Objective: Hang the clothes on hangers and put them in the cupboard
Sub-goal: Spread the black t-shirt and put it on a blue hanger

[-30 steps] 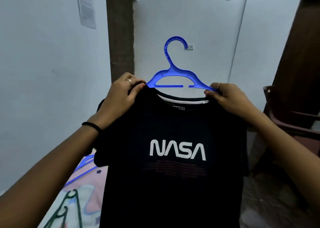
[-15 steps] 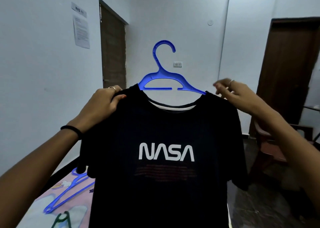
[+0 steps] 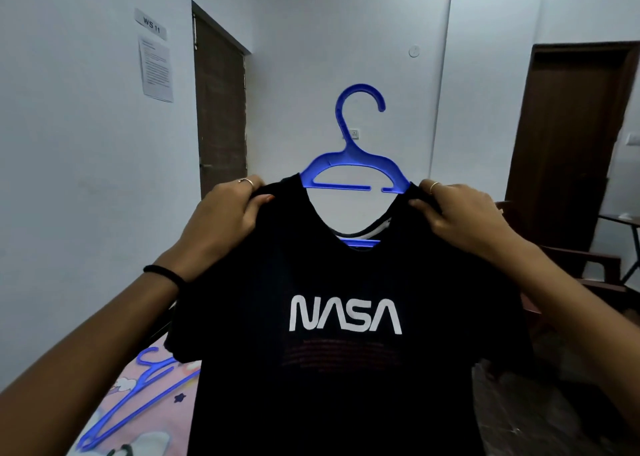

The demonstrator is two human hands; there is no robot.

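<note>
A black T-shirt [image 3: 346, 334] on a blue hanger [image 3: 353, 165] is held up. Each shoulder is pinched by the left hand [image 3: 225, 220] and right hand [image 3: 460, 220]. A spare hanger [image 3: 138, 400] lies on the bed [image 3: 166, 424] below the shirt.

Open air lies above and behind the hanger's hook [image 3: 360, 109], up to the white wall [image 3: 346, 57]. The wall on the left [image 3: 69, 178] stands near, with a chair [image 3: 588, 265] on the right.

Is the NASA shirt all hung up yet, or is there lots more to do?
Nearly hung. The blue hanger is already inside the black NASA shirt, its hook poking out of the neck. Right now the left hand and right hand each grip a shoulder, settling it. Left to do: carry it to the cupboard, which isn't in view. Another blue hanger lies on the bed, unused.
</note>
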